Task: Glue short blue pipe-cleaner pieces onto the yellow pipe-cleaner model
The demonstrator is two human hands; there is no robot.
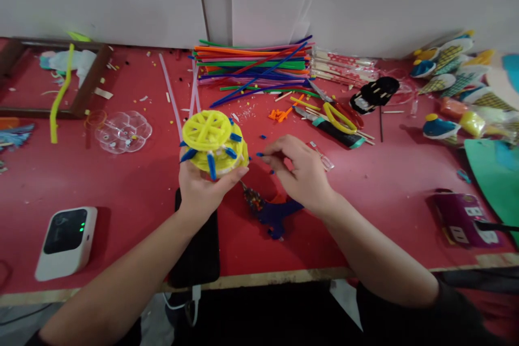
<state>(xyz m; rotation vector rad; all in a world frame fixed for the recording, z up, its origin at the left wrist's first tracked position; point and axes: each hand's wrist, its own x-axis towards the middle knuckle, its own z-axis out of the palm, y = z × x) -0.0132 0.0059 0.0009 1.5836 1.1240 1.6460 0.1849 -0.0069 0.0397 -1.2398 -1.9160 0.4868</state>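
Note:
My left hand (200, 186) is closed around a yellow plastic wheel (213, 143) made of two spoked discs joined by short blue straw pieces, held just above the red table (121, 189). My right hand (298, 170) hovers to its right, fingers pinched on a small blue straw piece (260, 154) close to the wheel. A dark blue glue gun (271, 211) lies under my right wrist. A black phone (198, 248) lies under my left forearm.
A pile of coloured straws (253, 65) lies at the back. Scissors (336, 121), orange straw bits (279, 114) and wooden sticks lie behind my right hand. A clear plastic disc (124, 132) lies left, a white device (67, 240) front left, a purple box (464, 221) right.

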